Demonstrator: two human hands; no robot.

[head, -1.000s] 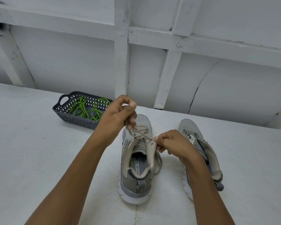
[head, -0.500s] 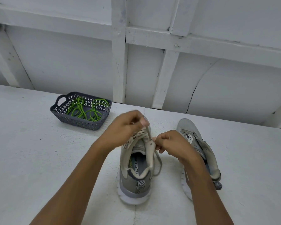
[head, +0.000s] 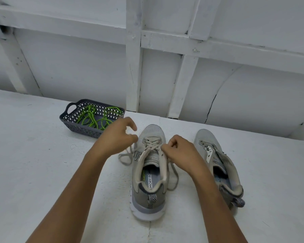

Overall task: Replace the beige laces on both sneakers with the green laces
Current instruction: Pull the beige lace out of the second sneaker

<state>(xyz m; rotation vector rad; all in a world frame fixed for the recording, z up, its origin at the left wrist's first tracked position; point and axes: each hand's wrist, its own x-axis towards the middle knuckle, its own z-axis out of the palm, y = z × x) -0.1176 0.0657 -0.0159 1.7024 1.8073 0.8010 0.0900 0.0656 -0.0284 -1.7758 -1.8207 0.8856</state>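
A grey sneaker stands heel toward me at the centre of the white table. Its beige lace is loose: one end loops on the table to its left, the other hangs down its right side. My left hand hovers just left of the toe, fingers curled and pinching the left lace end. My right hand pinches the lace at the upper right eyelets. The second grey sneaker lies tilted to the right, behind my right wrist. The green laces lie tangled in a dark basket.
The basket sits at the back left, close to my left hand. A white wall with wooden battens rises right behind the table. A seam in the tabletop runs toward me from the centre sneaker's heel.
My left hand has dropped from above the tongue and moved left, drawing the lace end out onto the table. My right hand has stayed at the right eyelets.
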